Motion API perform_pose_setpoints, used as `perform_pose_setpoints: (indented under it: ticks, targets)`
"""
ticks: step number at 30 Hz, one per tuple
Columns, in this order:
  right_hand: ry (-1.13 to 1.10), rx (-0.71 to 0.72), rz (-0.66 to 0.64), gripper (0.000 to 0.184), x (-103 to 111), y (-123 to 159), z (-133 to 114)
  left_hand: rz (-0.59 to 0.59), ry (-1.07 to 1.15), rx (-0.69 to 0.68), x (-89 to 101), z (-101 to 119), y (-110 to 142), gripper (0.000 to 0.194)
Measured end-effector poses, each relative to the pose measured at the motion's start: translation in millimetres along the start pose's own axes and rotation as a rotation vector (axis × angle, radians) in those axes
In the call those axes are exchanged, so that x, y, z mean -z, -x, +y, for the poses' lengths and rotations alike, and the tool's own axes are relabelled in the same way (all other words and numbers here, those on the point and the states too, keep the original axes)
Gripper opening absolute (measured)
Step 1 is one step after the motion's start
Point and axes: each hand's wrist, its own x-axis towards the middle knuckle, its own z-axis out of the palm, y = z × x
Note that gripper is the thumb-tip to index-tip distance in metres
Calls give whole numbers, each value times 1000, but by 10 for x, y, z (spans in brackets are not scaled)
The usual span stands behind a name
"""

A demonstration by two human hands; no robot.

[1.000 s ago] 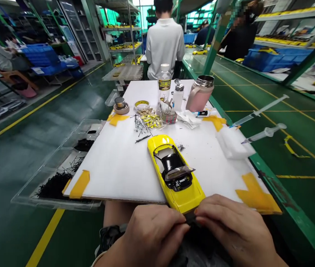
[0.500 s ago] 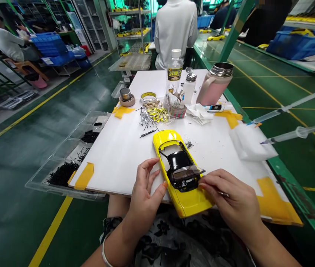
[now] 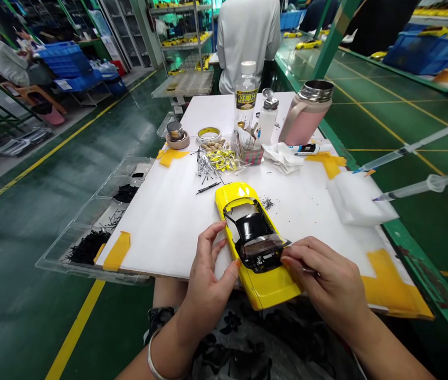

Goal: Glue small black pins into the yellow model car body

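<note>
Through the head camera I am viewing a white-topped rectangular table (image 3: 164,227). A glossy yellow, plastic-looking toy-car body (image 3: 271,290) is lying about midway along its near edge, one end apparently overhanging. The left hand (image 3: 210,272) is bracing the car's left flank, fingers spread; I am not seeing how firmly. The right hand (image 3: 329,279) is pinching with thumb and fingertips at the opposite flank. Beside those fingertips, a smoke-tinted, see-through windscreen panel (image 3: 263,244) is slanting across the black interior. A slim, dark, rod-like item (image 3: 310,271) is showing within the right-hand pinch; its working end is staying hidden from me.

For good control I am advising light left-hand bracing, since downward force is risking a tip at the overhang; small fingertip motions; and no rubbing against the panel, which is probably scratching easily.
</note>
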Motion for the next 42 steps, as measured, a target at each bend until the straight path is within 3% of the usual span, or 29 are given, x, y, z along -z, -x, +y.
perform_pose_setpoints:
  ticks: [9, 18, 26, 34, 38, 42]
  targets:
    - [-73, -49, 11, 13, -39, 2, -17, -2, -39, -24, -13, 4, 9, 54]
    - [-3, -81, -10, 12, -53, -8, -29, 4, -61, -48, -26, 7, 10, 55]
    - [48, -97, 17, 14, -57, -49, -50, 4, -338, -195, -77, -8, -44, 75]
    - [41, -82, 65, 5, -62, -6, 35, 17, -376, -169, -148, 35, -125, 76]
    - [54, -144, 113, 8, 32, 5, 81, 13, -379, -160, -140, 10, -126, 77]
    - [-10, -222, 61, 4, 85, -17, 91, 14, -383, -152, -139, -2, -122, 75]
